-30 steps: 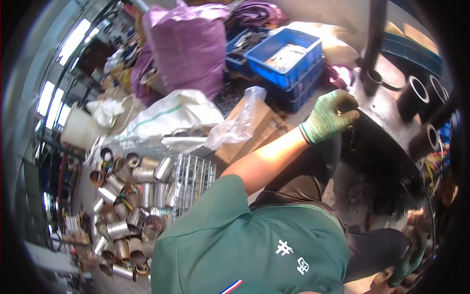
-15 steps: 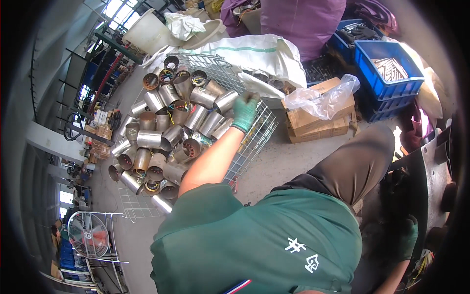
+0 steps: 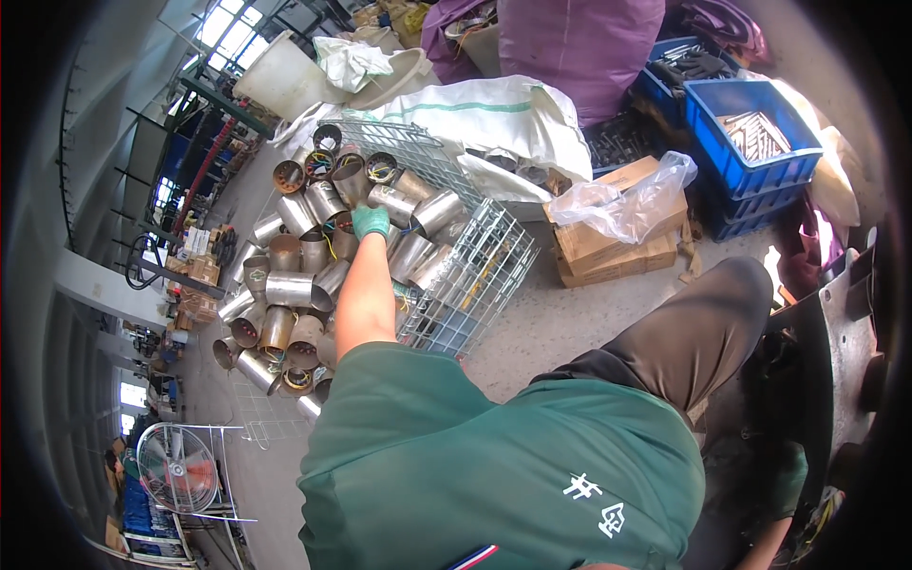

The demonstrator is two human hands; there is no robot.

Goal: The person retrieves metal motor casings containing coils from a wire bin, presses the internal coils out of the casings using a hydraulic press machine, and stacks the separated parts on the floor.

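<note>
A heap of silvery metal cylinders [image 3: 296, 292], several with coloured wires inside, fills a wire mesh cage [image 3: 489, 271] ahead of me on the left. My left hand [image 3: 370, 220], in a green glove, reaches into the heap by the lower end of a tilted metal cylinder [image 3: 352, 181]. Its fingertips are hidden among the cylinders, so its grip is unclear. At the lower right my right hand [image 3: 790, 475], also green-gloved, is in deep shadow beside a dark metal structure [image 3: 807, 370]. Its fingers are not distinguishable.
Beyond the cage lies a white woven sack [image 3: 513, 109]. Cardboard boxes [image 3: 617, 256] topped by a clear plastic bag [image 3: 632, 199] stand right of it, near stacked blue crates [image 3: 750, 171]. A fan [image 3: 178, 467] stands at lower left; large purple bags [image 3: 579, 57] are behind.
My left hand has moved left from the cage's right edge into the cylinders, with nothing visibly carried. The cage's right mesh side shows more now. My right hand stays at the lower right.
</note>
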